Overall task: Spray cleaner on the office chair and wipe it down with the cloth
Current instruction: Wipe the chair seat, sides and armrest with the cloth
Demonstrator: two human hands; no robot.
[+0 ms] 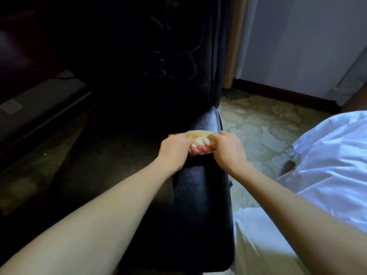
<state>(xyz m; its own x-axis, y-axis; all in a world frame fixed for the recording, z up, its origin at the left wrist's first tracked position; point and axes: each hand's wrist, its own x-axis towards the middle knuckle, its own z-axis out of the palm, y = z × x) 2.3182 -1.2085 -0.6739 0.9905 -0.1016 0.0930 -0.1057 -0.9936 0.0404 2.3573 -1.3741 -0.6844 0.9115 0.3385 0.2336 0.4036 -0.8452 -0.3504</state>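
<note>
My left hand [175, 147] and my right hand [226, 148] both grip the bunched cloth [198, 144], fingers curled round it, one hand at each end. The cloth, which is yellow, white and pink, sits between my hands, down on top of the black chair arm [200, 195] that runs back under my wrists. Beyond my hands rises the dark chair back [178, 46]. Right of my right hand lies patterned carpet [258, 120], and beside my right forearm is white bedding [333, 155].
</note>
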